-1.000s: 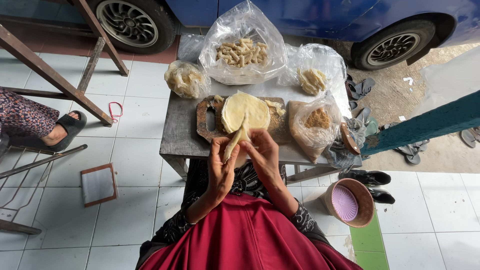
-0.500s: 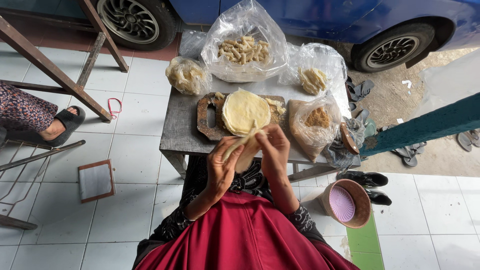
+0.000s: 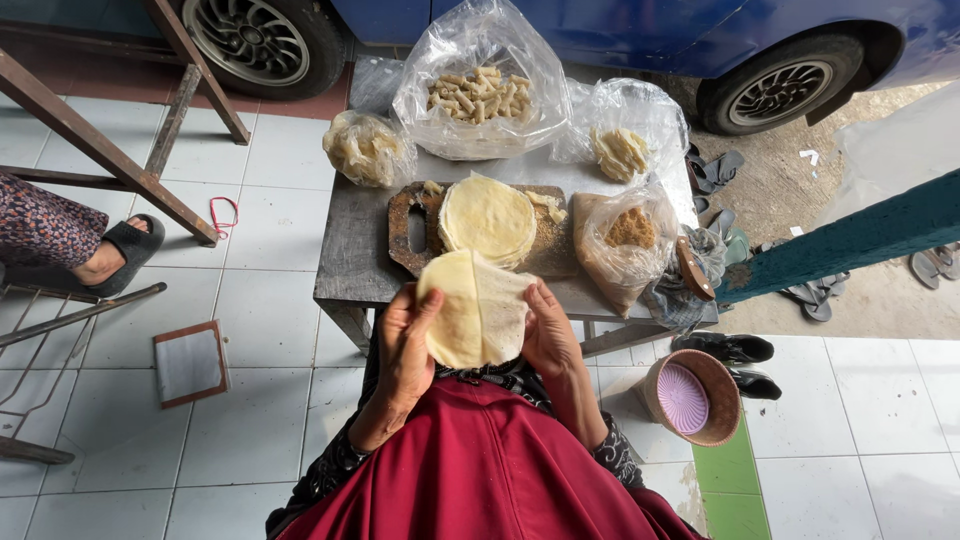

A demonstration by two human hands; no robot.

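Right now I see both hands closed on one thin, pale round wrapper [image 3: 473, 310] held up at the centre of the frame: the left hand [image 3: 405, 350] pinches its left edge with the thumb on top, the right hand [image 3: 548, 335] grips its right edge, where the sheet is partly folded over. Just above it, a stack of wrappers [image 3: 488, 217] sits on a wooden board [image 3: 410, 232] on a grey table [image 3: 345, 260]. At the top centre, an open clear bag [image 3: 480, 85] holds pale rolled pieces. To its left a smaller knotted bag [image 3: 368, 148] holds crumpled pale sheets; to its right another bag [image 3: 625, 135] holds folded pale pieces. Right of the board, a bag [image 3: 625, 240] holds brown crumbly filling. At lower right, a woven basket [image 3: 690, 395] with a purple lid inside stands on the white tiled floor [image 3: 270, 340]. Across the top of the frame a blue car [image 3: 640, 25] is parked. At far left another person's sandalled foot [image 3: 115, 255] rests on the tiles.
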